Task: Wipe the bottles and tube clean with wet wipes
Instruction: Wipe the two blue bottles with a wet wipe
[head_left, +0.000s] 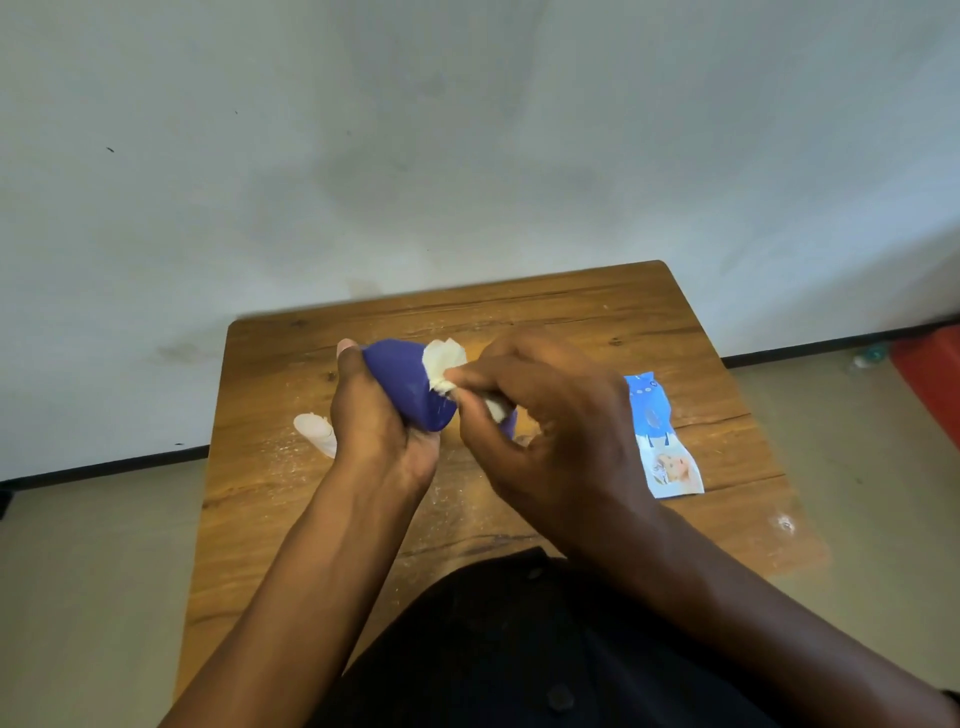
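Head view: left hand (379, 410) grip wraps the blue bottle (410, 384) above the tabletop (597, 322).
Right grip: right hand (545, 415) pinches a crumpled white wet wipe (441, 366) against the bottle.
Risk: the smooth, rounded plastic, once wet, could slip from the left grip.
Nearby: glossy wipes packet (662, 441) right of the right grip; pale tube (316, 432) just left of the left grip.

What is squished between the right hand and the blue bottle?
A crumpled white wet wipe, pinched by the right hand against the blue bottle, which the left hand grips. The head view shows it.
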